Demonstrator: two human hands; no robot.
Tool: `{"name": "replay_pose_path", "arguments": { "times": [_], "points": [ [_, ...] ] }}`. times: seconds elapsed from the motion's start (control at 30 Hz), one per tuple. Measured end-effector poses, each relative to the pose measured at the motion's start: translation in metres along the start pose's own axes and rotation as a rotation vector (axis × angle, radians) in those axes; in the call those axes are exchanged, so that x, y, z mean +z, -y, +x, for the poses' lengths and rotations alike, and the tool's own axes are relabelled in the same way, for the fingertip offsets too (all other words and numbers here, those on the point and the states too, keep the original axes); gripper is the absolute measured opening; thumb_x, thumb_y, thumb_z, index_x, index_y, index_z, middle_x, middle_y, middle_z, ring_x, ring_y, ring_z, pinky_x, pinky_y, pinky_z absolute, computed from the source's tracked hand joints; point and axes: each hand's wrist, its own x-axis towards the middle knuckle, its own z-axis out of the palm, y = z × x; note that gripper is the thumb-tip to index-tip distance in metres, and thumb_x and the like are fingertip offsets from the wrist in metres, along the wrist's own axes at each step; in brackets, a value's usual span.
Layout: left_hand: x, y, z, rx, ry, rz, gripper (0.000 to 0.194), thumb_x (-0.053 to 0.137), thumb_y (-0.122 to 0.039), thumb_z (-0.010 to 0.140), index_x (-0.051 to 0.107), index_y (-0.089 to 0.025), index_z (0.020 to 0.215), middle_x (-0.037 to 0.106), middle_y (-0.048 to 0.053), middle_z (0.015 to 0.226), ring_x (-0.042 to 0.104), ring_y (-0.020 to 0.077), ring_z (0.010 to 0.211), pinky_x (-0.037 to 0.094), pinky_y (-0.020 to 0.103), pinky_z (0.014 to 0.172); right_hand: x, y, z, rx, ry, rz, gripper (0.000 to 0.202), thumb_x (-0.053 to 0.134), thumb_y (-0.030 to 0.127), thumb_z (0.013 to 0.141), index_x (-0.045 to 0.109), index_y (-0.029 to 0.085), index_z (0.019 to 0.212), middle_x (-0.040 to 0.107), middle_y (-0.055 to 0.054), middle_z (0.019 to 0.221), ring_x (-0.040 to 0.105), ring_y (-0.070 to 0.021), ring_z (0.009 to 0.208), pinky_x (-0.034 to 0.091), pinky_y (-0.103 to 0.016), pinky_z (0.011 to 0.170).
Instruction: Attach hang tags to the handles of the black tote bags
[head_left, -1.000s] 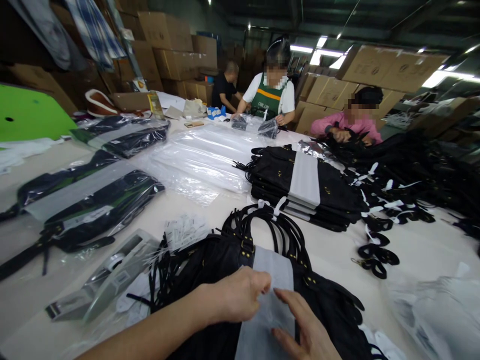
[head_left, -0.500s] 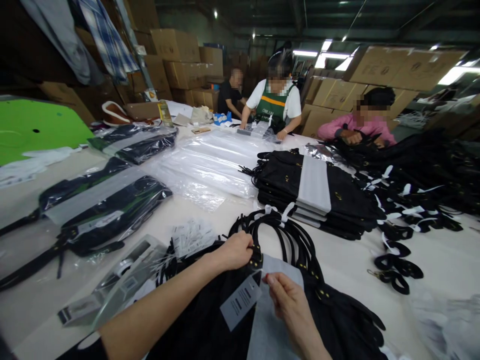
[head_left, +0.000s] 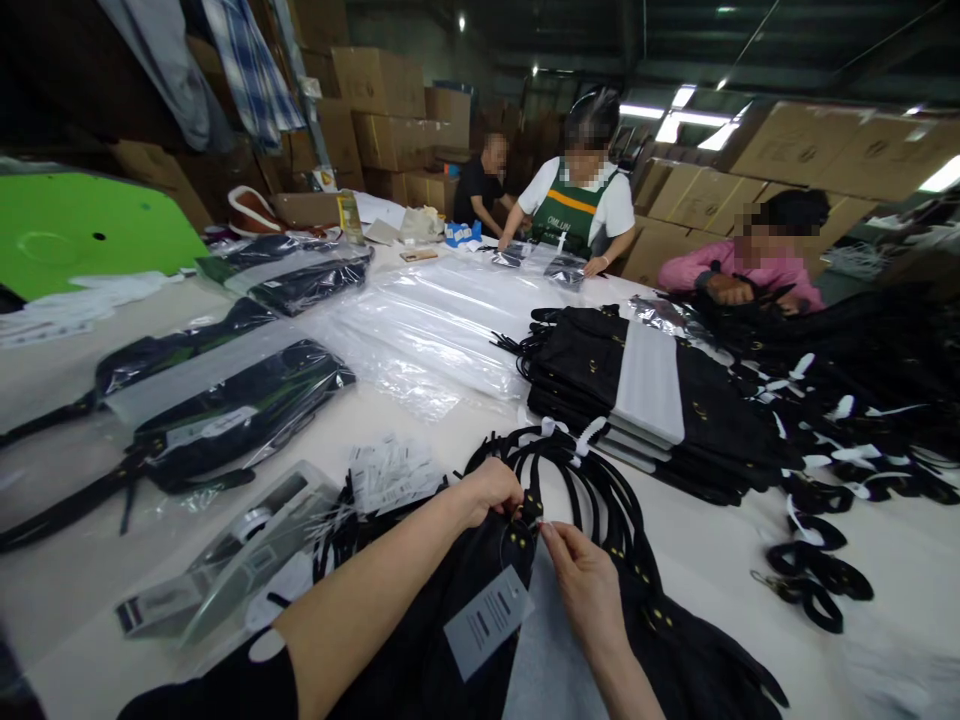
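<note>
You can read OMLUN, in pale capitals, on the green apron (head_left: 556,208) of the person (head_left: 619,206) across the desk (head_left: 459,441). The tag (head_left: 487,622) on your black bag (head_left: 420,645) bears dark bars and print too small to make out, as do the loose tags (head_left: 394,473) nearby. The label (head_left: 211,426) on the wrapped bag (head_left: 277,390) and the marks on the boxes (head_left: 836,150) are too blurred to read.

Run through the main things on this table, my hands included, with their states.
Left hand, closed on a strap
Right hand, pinched together beside that strap
Front bag, lying flat
Printed tag, print facing up
Stacked bags, piled flat
Nearest bag at left, inside clear plastic
Clear plastic sheets, spread flat
</note>
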Motion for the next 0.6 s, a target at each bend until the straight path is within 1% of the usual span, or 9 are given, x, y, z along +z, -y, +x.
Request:
{"name": "replay_pose_path", "arguments": {
  "times": [0.13, 0.23, 0.3, 0.4, 0.6],
  "points": [
    [-0.004, 0.002, 0.003, 0.000, 0.097, -0.107, 0.015, 0.055, -0.021, 0.082, 0.056, -0.010, 0.072, 0.056, -0.004, 0.063, 0.053, 0.0066, 0.053, 0.044, 0.019, 0.048, 0.008, 0.001, 0.000, -0.022, -0.023, -0.166, 0.040, 0.036, 0.050, 0.082, 0.065, 0.022, 0.076, 0.065, -0.004, 0.064, 0.059, -0.0190, 0.061, 0.038, -0.025, 0.054],
    [-0.008, 0.003, 0.004, 0.005, 0.174, -0.185, 0.011, 0.056, -0.005, 0.075, 0.058, -0.010, 0.066, 0.055, -0.005, 0.054, 0.051, 0.0056, 0.048, 0.037, 0.016, 0.043, 0.014, 0.004, 0.000, -0.030, -0.057, -0.310, 0.035, 0.037, 0.044, 0.083, 0.063, 0.022, 0.076, 0.065, -0.005, 0.062, 0.058, -0.0203, 0.058, 0.033, -0.026, 0.051],
    [-0.012, 0.003, 0.004, 0.008, 0.228, -0.235, 0.016, 0.054, 0.004, 0.067, 0.061, -0.009, 0.063, 0.055, -0.004, 0.048, 0.050, 0.0056, 0.045, 0.034, 0.016, 0.043, 0.016, 0.006, 0.000, -0.027, -0.072, -0.395, 0.030, 0.039, 0.040, 0.083, 0.061, 0.021, 0.074, 0.064, -0.006, 0.061, 0.058, -0.0211, 0.056, 0.029, -0.027, 0.050],
    [-0.015, 0.003, 0.004, 0.010, 0.285, -0.295, 0.019, 0.052, 0.005, 0.059, 0.064, -0.011, 0.057, 0.056, -0.002, 0.044, 0.050, 0.0060, 0.044, 0.034, 0.017, 0.045, 0.015, 0.009, 0.001, -0.013, -0.078, -0.480, 0.024, 0.042, 0.037, 0.082, 0.057, 0.022, 0.071, 0.063, -0.005, 0.060, 0.058, -0.0210, 0.055, 0.026, -0.026, 0.049],
    [-0.016, 0.005, 0.007, 0.017, 0.386, -0.321, 0.023, 0.052, 0.002, 0.055, 0.067, -0.015, 0.056, 0.057, -0.003, 0.046, 0.050, 0.0066, 0.046, 0.037, 0.017, 0.045, 0.013, 0.011, 0.004, 0.047, -0.073, -0.571, 0.023, 0.046, 0.039, 0.082, 0.053, 0.022, 0.068, 0.062, -0.003, 0.057, 0.059, -0.0206, 0.055, 0.025, -0.026, 0.047]
  ]
}}
